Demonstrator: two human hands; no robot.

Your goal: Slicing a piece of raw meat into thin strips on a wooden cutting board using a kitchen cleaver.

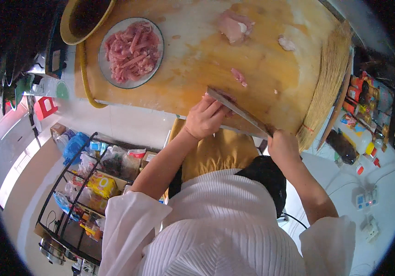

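Note:
My right hand (284,146) grips the handle of a kitchen knife (242,112), its blade slanting up and left across the near edge of a wooden cutting board (190,65). Against the blade, my left hand (206,117) has its fingers bent over a small piece of raw meat (231,96), mostly hidden by the fingers and blade. Just beyond lies a strip of raw meat (238,76). Farther off sit a larger chunk of raw meat (234,27) and a whitish scrap (286,43). A glass plate (162,48) at the left is heaped with meat strips (133,51).
A straw hand broom (328,79) lies along the board's right side. A yellow-rimmed bowl (107,13) stands at the far left corner. Below left is a black metal rack (67,167) with bagged goods. Several bottles (356,132) crowd the right, near a wall socket (366,200).

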